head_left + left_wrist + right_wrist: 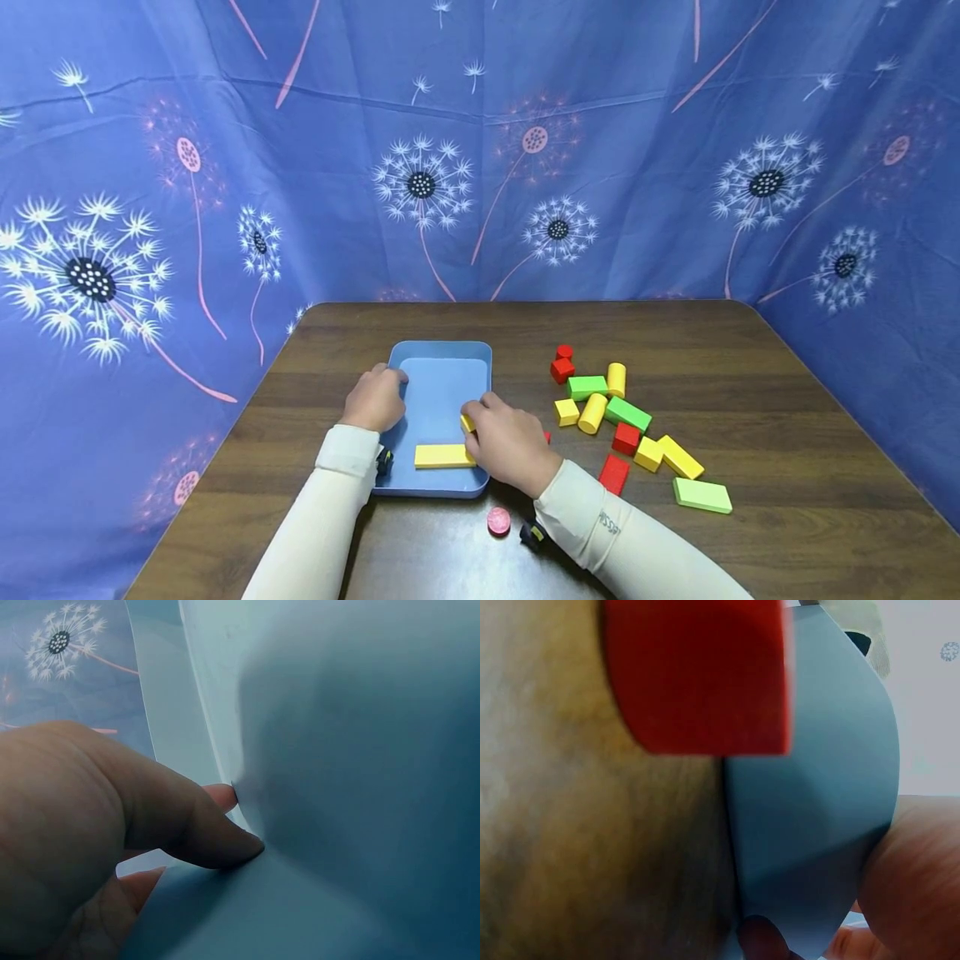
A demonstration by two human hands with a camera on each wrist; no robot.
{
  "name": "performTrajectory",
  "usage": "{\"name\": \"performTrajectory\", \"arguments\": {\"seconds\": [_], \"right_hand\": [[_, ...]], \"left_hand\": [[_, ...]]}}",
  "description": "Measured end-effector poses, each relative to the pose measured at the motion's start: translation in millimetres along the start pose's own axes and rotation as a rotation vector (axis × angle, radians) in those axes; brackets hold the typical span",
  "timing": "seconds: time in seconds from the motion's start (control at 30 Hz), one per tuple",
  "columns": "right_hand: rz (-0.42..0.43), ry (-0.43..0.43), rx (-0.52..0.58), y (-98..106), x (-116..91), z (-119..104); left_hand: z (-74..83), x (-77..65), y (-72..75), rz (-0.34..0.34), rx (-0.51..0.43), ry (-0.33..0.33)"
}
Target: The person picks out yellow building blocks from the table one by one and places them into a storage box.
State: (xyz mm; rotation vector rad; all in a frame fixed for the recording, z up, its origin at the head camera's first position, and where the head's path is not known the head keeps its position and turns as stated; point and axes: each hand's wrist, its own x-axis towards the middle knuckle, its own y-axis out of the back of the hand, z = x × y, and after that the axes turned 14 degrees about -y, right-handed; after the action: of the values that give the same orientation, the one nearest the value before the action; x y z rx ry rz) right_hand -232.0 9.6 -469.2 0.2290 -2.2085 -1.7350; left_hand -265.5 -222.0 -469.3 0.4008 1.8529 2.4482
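A blue plastic tray (438, 483) lies on the table, with a long yellow block (442, 456) flat inside near its front end. My left hand (375, 398) grips the tray's left wall; in the left wrist view the thumb (225, 844) presses the inside while other fingers go behind the wall. Over the right wall, my right hand (510, 442) holds the tray, one fingertip (761, 937) low against its outer side. Another yellow block (468, 423) shows partly beside the right fingers, inside the tray. Close to the right wrist camera stands a red block (697, 675), mostly hidden from the head view.
Right of the tray lie several loose blocks, among them a green block (628, 414), a yellow cylinder (592, 413), a red block (614, 474) and a light green block (702, 495). A pink disc (498, 521) sits before the tray. Behind the table hangs a blue curtain (480, 208).
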Motion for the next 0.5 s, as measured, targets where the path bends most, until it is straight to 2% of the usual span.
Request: {"name": "performTrajectory", "arguments": {"seconds": [0.5], "right_hand": [[0.016, 0.013, -0.001, -1.5, 0.9, 0.0]], "left_hand": [[-2.2, 0.2, -0.7, 0.010, -0.012, -0.002]]}}
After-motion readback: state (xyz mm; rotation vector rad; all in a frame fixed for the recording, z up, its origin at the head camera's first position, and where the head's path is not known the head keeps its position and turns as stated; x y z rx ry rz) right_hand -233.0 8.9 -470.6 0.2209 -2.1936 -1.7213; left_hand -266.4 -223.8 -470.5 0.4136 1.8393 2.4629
